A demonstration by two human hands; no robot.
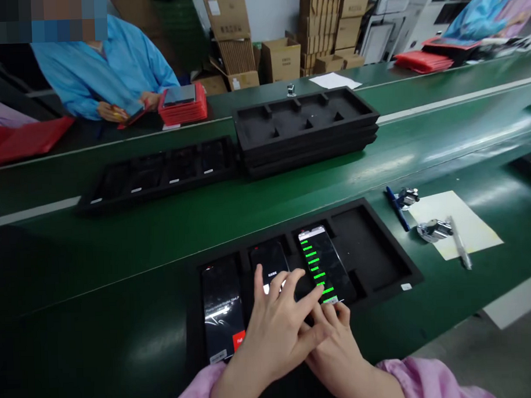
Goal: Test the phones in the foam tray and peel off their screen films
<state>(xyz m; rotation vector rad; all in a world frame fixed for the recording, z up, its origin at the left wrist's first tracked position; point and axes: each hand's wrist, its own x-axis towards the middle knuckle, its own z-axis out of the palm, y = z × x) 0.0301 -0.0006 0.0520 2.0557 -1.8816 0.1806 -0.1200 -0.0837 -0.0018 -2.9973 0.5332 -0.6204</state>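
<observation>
Spreading flat and open above a black foam tray [375, 241], the left hand [276, 326], its fingers [290, 288] over a dark middle phone [270, 260] and reaching a phone with green bars on its screen [322, 261]. Curling at the lower edge of that same phone, the right hand [334, 342], touching the glass; whether gripping, impossible to tell. Pink sleeves [428, 379] at both wrists. Lying in the leftmost tray compartment, a third phone [221, 308] showing a red on-screen button.

Just right of the tray, on the green conveyor belt [120, 268], a paper sheet [460, 224] under a clear pen [461, 241] and a metal fitting [434, 231], beside a blue pen [396, 209].

Farther off, a single loaded foam tray [160, 173] and a stack of foam trays [306, 119]. Beyond those, a co-worker in a blue smock [104, 71] handling a phone near a red stack [183, 106], then cardboard boxes [281, 59] against the back wall.
</observation>
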